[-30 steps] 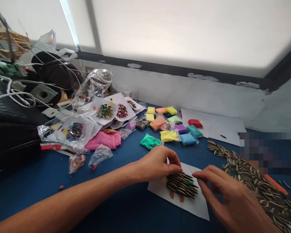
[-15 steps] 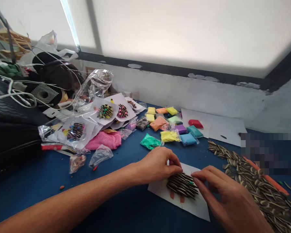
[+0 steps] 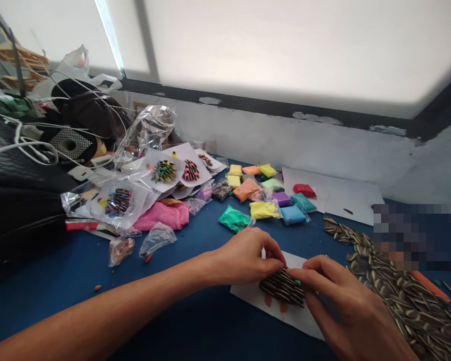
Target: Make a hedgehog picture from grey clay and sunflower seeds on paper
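On a white paper card [image 3: 248,297] lies a tight cluster of striped sunflower seeds [image 3: 281,289], set in rows, with a green dot at its right and orange pieces [image 3: 283,307] below. My left hand [image 3: 250,255] rests over the card's upper left, thumb and forefinger pinched at the cluster's top edge. From the right, my right hand [image 3: 342,293] reaches over the cluster, its fingers closed and its forefinger tip almost touching the left fingertips. Whatever either pinch holds is hidden or too small to name. The right fingers partly cover the green dot.
Loose sunflower seeds [image 3: 398,296] are heaped at the right. Bagged coloured clay [image 3: 263,209] lies behind the card, beside a white sheet [image 3: 346,198] with a red packet [image 3: 304,190]. Seed-covered cards [image 3: 191,170], a pink cloth [image 3: 165,215] and plastic bags [image 3: 158,240] are at the left.
My right hand has moved left over the seed cluster, bringing its fingertips to the left hand's. My left hand stays nearly in place, still pinched.
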Demonstrator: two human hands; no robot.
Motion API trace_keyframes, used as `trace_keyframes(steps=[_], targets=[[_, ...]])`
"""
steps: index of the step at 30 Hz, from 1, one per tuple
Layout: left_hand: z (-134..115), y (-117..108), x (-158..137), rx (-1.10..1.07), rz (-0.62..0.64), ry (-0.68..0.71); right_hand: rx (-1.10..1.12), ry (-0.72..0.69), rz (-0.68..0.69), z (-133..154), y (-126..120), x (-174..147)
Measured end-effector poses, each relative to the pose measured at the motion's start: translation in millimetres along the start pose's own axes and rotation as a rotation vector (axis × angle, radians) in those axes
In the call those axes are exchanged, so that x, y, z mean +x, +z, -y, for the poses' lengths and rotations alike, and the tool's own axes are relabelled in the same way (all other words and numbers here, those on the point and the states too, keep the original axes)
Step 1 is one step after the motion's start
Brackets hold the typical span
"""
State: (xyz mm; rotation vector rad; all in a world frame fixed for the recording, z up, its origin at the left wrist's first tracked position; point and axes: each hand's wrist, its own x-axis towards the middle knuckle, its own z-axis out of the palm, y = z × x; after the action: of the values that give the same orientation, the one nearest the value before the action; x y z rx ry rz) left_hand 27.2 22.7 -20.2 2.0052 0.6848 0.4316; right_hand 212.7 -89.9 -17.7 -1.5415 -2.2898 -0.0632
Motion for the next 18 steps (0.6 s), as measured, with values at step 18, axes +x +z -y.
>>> trace_keyframes(steps=[18], targets=[[27.5,-58.3,5.8,0.672,-0.093,0.008,-0.189,0.115,-0.238,-12.6,-10.3,4.7]])
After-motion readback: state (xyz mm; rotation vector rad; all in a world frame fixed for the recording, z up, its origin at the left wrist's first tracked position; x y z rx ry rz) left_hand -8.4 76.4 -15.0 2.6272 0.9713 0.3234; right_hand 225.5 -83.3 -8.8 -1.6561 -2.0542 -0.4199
